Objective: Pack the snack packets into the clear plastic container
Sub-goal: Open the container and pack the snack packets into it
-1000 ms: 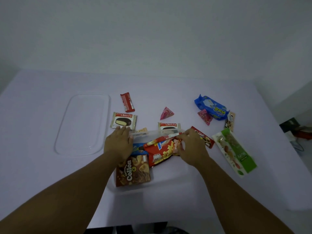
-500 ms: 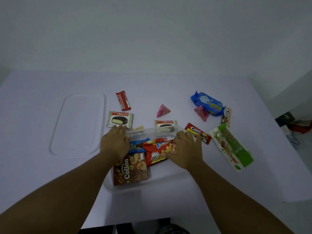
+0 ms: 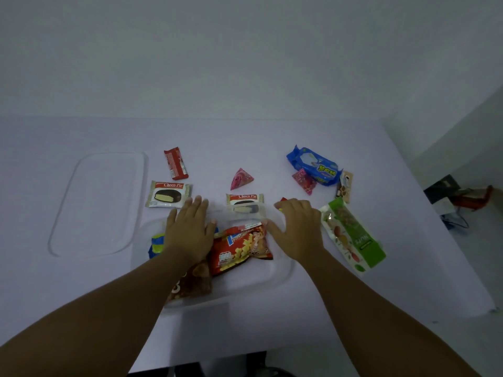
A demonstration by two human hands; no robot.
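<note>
The clear plastic container (image 3: 283, 270) sits in front of me on the white table. Inside lie a red-orange snack bag (image 3: 239, 248), a brown Collon packet (image 3: 194, 281) and a blue packet (image 3: 155, 244). My left hand (image 3: 189, 229) lies flat over the packets at the container's left, fingers spread. My right hand (image 3: 298, 227) rests over the container's far right rim with fingers apart, covering a small red packet (image 3: 283, 199). A Choco Pie (image 3: 245, 204) lies against the far rim between my hands.
Loose on the table: another Choco Pie (image 3: 168, 194), a red bar (image 3: 175, 163), a pink triangle packet (image 3: 241, 178), a blue bag (image 3: 314, 165), a pink sachet (image 3: 303, 180), a small brown packet (image 3: 344, 186), a green nuts pack (image 3: 351, 235). The clear lid (image 3: 98, 202) lies left.
My right hand has let go of the red-orange bag and slid right to the container's rim, over the small red packet. My left hand spread flat over the packets.
</note>
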